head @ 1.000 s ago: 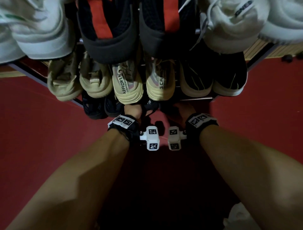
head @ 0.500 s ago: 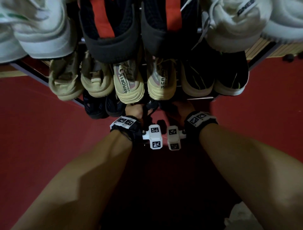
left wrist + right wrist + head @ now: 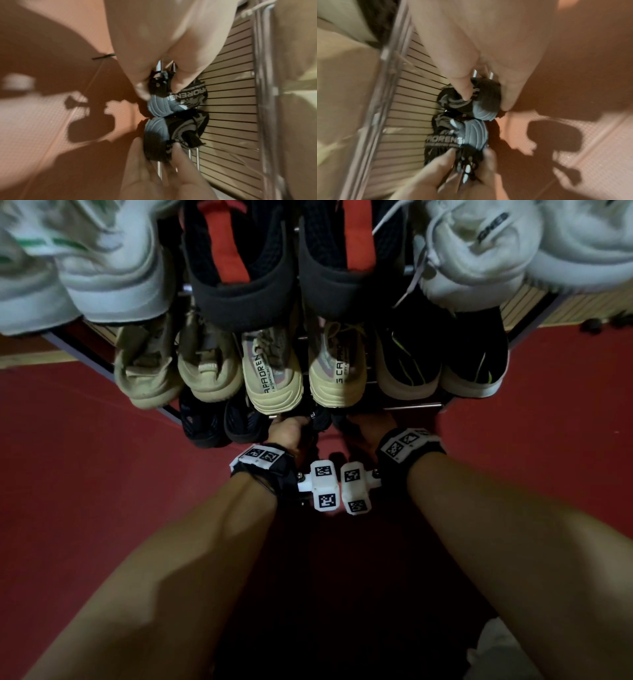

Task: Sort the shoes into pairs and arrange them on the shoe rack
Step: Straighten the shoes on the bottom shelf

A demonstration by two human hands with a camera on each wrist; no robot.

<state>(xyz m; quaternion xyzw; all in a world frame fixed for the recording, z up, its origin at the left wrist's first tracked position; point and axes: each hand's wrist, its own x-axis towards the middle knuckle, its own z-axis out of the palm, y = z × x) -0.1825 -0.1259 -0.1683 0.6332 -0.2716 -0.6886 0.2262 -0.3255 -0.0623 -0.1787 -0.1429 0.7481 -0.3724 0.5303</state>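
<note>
Each hand holds one shoe of a black-and-grey pair at its heel end, low under the shoe rack (image 3: pixel 411 406). In the left wrist view the left hand (image 3: pixel 154 40) has thumb and fingers (image 3: pixel 142 89) curled round the heel of the left shoe (image 3: pixel 164 106), a silver-tipped lace caught between them; in the right wrist view the right hand (image 3: pixel 481 47) pinches the right shoe (image 3: pixel 477 100) with one finger pressed into the collar and the thumb on the outer side. From the head camera the left hand (image 3: pixel 287 433) and right hand (image 3: pixel 366 429) are mostly hidden beneath the cream sneakers (image 3: pixel 274 371) on the tier above. These shoes look light and soft: the knit upper should give under the fingers, while the ribbed grey rubber heel cup is the stiff part and likely grippy, so the heel is probably the best place to hold, thumb outside and a finger inside the collar. Loose laces could snag on the rack's bars. The shoes are black mesh with pale grey ribbed heel counters, white lettering on a heel strap and a grey graphic print. They sit heel to heel, touching, just beyond the fingertips, partly over slatted wooden flooring (image 3: pixel 231 94) and beside the red floor (image 3: pixel 102 474); whether they rest on the lowest tier I cannot tell.
</note>
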